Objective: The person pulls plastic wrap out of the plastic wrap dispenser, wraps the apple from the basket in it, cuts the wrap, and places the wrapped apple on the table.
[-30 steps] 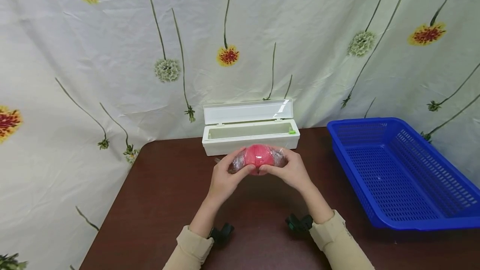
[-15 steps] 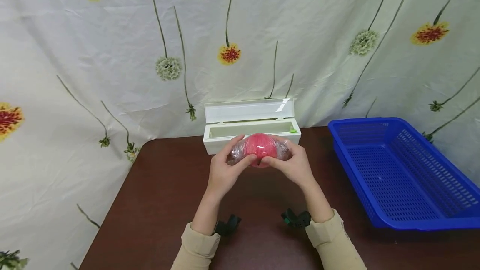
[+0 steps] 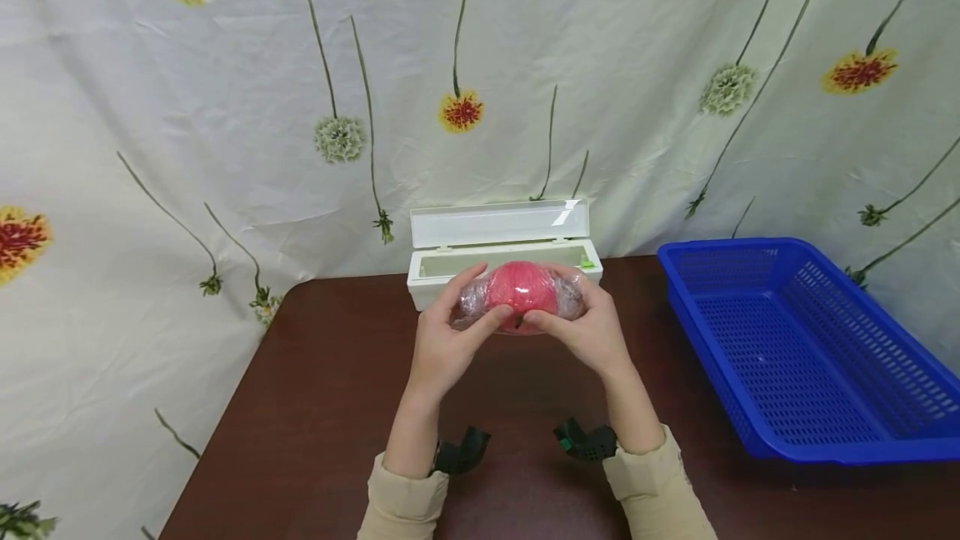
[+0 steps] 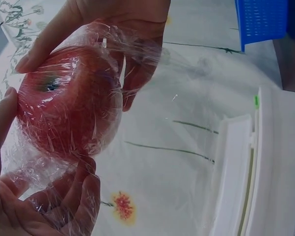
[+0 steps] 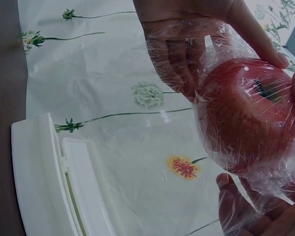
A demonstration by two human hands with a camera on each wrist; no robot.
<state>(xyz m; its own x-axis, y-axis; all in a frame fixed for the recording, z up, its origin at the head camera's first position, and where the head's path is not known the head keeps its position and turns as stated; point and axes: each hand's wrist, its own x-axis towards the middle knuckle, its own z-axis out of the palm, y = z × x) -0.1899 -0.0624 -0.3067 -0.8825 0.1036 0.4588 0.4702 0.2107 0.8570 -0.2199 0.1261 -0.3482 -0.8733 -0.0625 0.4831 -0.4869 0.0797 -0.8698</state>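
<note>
A red apple [image 3: 521, 288] wrapped in clear plastic film is held up above the table between both hands. Its stem end, with a dark hollow, shows through the film in the left wrist view, where the apple [image 4: 68, 108] lies between the two thumbs. The left hand [image 3: 444, 348] grips its left side, thumb in front and fingers behind. On the other side the right hand [image 3: 596, 336] grips it the same way. Bunched plastic film [image 3: 471, 303] gathers at both sides of the apple. Loose film [image 5: 174, 44] also spreads over the right hand's fingers in the right wrist view.
Behind the hands, a long white box [image 3: 427, 290] stands on the brown table [image 3: 330, 373] with its lid [image 3: 498, 223] raised. A green piece [image 3: 587, 264] sits at its right end. To the right is a blue plastic basket [image 3: 705, 357]. A flowered cloth [image 3: 247, 65] hangs behind.
Both hands have lifted the wrapped apple slightly, and it now overlaps the white box more. The forearms have come a little closer together. The grip stays the same.
</note>
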